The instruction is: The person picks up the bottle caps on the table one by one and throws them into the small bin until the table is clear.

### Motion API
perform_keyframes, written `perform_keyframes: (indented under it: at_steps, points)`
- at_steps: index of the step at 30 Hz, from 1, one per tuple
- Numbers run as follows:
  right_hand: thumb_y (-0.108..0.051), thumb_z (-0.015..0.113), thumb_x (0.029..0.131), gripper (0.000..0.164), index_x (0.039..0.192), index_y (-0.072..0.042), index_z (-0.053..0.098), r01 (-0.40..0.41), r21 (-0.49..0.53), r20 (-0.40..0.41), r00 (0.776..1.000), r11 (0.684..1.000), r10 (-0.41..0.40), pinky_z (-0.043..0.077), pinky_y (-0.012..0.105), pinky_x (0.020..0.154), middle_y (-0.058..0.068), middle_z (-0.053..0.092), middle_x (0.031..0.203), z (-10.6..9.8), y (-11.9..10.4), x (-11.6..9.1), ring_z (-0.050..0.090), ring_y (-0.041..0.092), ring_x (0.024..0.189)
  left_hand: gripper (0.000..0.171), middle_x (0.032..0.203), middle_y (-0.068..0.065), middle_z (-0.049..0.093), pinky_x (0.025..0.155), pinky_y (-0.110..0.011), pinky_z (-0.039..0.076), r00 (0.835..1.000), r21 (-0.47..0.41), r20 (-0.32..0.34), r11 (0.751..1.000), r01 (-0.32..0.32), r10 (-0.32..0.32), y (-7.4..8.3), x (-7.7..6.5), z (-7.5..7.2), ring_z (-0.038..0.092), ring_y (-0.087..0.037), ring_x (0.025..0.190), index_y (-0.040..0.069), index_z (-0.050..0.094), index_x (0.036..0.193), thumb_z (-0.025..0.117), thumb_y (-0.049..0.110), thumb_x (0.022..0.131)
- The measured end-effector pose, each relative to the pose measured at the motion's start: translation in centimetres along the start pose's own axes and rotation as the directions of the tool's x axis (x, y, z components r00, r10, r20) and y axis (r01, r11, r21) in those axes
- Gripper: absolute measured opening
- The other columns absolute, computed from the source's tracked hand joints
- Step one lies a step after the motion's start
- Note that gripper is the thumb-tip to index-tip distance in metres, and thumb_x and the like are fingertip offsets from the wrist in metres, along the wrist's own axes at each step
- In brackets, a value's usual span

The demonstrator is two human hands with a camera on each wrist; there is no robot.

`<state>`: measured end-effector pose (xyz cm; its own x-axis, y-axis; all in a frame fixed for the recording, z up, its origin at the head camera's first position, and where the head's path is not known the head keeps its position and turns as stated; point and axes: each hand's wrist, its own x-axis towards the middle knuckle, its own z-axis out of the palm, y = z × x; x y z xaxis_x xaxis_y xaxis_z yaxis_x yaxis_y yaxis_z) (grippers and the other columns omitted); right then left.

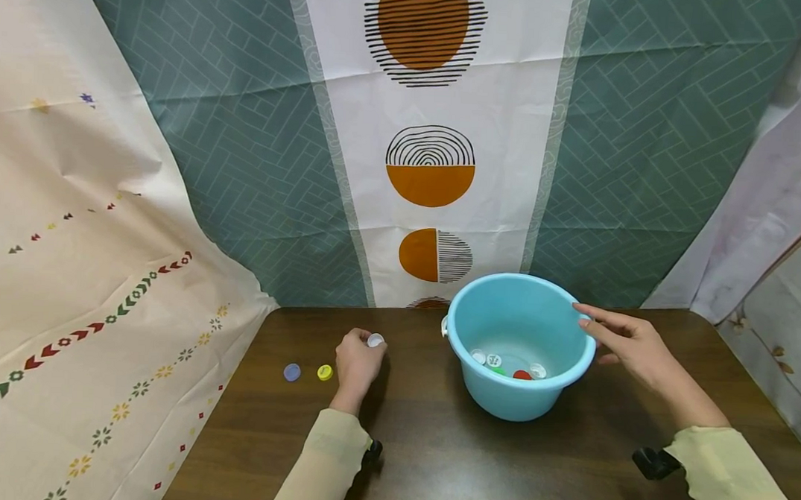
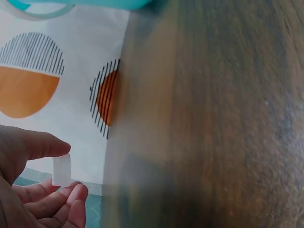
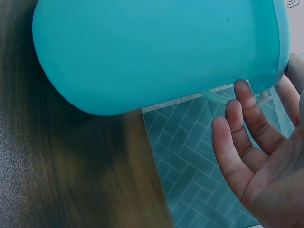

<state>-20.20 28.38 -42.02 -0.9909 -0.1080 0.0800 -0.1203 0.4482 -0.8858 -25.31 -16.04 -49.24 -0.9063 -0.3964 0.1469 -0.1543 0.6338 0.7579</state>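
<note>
"So, what stands on the desk (image 1: 418, 460)?"

"The blue bucket (image 1: 511, 405), right of the left grip (image 1: 360, 361) and against the right grip (image 1: 631, 348), whose loosely extended fingers touch its rim. Only the head view shows several caps (image 1: 522, 375) inside; the right wrist view shows just its outer wall."

"And the left grip?"

"Clamped on a white cap (image 1: 375, 340); the left wrist view alone shows thumb and fingertips pinching it edge-on. The head view adds a yellow cap (image 1: 324, 372) just left of that grip, a purplish-blue cap (image 1: 291, 372) farther left."
</note>
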Motion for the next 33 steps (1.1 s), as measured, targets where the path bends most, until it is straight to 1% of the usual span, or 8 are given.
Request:
perform_keyframes:
  at_steps: [4, 6, 9, 13, 17, 20, 28, 33]
  points:
    - [-0.044, 0.057, 0.097, 0.054, 0.144, -0.017, 0.051, -0.004, 0.0, 0.0, 1.0, 1.0, 0.004, 0.057, 0.038, 0.071, 0.013, 0.054, 0.133, 0.0, 0.0, 0.0, 0.067, 0.014, 0.091, 0.028, 0.085, -0.007, 0.067, 0.068, -0.041, 0.052, 1.0, -0.039, -0.011, 0.999, -0.008, 0.008, 0.6, 0.0, -0.1, 0.062, -0.026, 0.077, 0.006, 0.067, 0.099, 0.076, 0.021, 0.078]
    - [-0.044, 0.057, 0.097, 0.054, 0.144, -0.017, 0.051, -0.005, -0.001, 0.0, 1.0, 1.0, 0.005, 0.057, 0.039, 0.071, 0.013, 0.054, 0.133, 0.0, 0.0, -0.1, 0.067, 0.014, 0.091, 0.027, 0.084, -0.005, 0.067, 0.068, -0.04, 0.052, 0.999, -0.063, -0.025, 0.998, -0.024, 0.022, 0.8, 0.0, -0.1, 0.061, -0.024, 0.076, 0.007, 0.067, 0.099, 0.076, 0.022, 0.078]
    - [-0.044, 0.057, 0.097, 0.054, 0.144, -0.017, 0.051, -0.002, -0.003, -0.002, 1.0, 1.0, 0.002, 0.057, 0.039, 0.071, 0.011, 0.056, 0.131, 0.0, 0.0, -0.1, 0.067, 0.014, 0.091, 0.026, 0.082, -0.003, 0.066, 0.068, -0.039, 0.051, 0.997, -0.112, -0.057, 0.992, -0.067, 0.061, 1.3, -0.1, -0.3, 0.061, -0.021, 0.074, 0.007, 0.069, 0.097, 0.077, 0.022, 0.078]
    - [-0.044, 0.058, 0.097, 0.054, 0.143, -0.017, 0.052, 0.002, -0.001, -0.005, 1.0, 1.0, -0.002, 0.057, 0.04, 0.071, 0.008, 0.057, 0.129, 0.0, 0.0, -0.1, 0.067, 0.015, 0.09, 0.025, 0.08, -0.002, 0.066, 0.067, -0.036, 0.052, 0.99, -0.193, -0.089, 0.973, -0.124, 0.108, 2.0, -0.1, -0.5, 0.061, -0.018, 0.073, 0.006, 0.07, 0.096, 0.079, 0.021, 0.079]
    - [-0.044, 0.058, 0.097, 0.054, 0.143, -0.017, 0.052, -0.001, -0.006, -0.008, 1.0, 1.0, 0.001, 0.057, 0.039, 0.071, 0.008, 0.057, 0.129, 0.0, -0.1, -0.1, 0.066, 0.014, 0.09, 0.025, 0.08, -0.002, 0.066, 0.065, -0.031, 0.052, 0.986, -0.256, -0.098, 0.954, -0.156, 0.135, 2.8, -0.2, -0.7, 0.06, -0.016, 0.072, 0.007, 0.071, 0.097, 0.081, 0.023, 0.079]
    - [-0.045, 0.058, 0.097, 0.055, 0.143, -0.017, 0.052, -0.002, -0.008, -0.008, 1.0, 1.0, 0.002, 0.057, 0.039, 0.071, 0.009, 0.056, 0.129, 0.0, -0.1, -0.1, 0.066, 0.015, 0.09, 0.027, 0.081, -0.002, 0.066, 0.065, -0.03, 0.052, 0.984, -0.29, -0.103, 0.941, -0.173, 0.148, 3.4, -0.3, -0.9, 0.061, -0.016, 0.073, 0.007, 0.072, 0.098, 0.082, 0.024, 0.079]
    - [-0.044, 0.058, 0.097, 0.054, 0.143, -0.016, 0.052, 0.001, -0.006, -0.01, 1.0, 1.0, -0.001, 0.057, 0.041, 0.071, 0.013, 0.055, 0.131, 0.0, -0.1, -0.1, 0.066, 0.015, 0.09, 0.034, 0.087, -0.003, 0.068, 0.068, -0.029, 0.056, 0.979, -0.35, -0.093, 0.914, -0.204, 0.182, 4.8, -0.7, -1.3, 0.063, -0.016, 0.077, 0.006, 0.072, 0.102, 0.083, 0.028, 0.079]
    - [-0.044, 0.057, 0.097, 0.055, 0.144, -0.016, 0.052, -0.001, -0.004, -0.007, 1.0, 1.0, 0.001, 0.057, 0.039, 0.071, 0.017, 0.053, 0.134, 0.0, -0.1, 0.0, 0.066, 0.014, 0.09, 0.031, 0.086, -0.002, 0.068, 0.067, -0.029, 0.055, 0.976, -0.352, -0.101, 0.91, -0.218, 0.195, 5.4, -0.9, -1.2, 0.063, -0.016, 0.076, 0.007, 0.072, 0.1, 0.083, 0.028, 0.079]
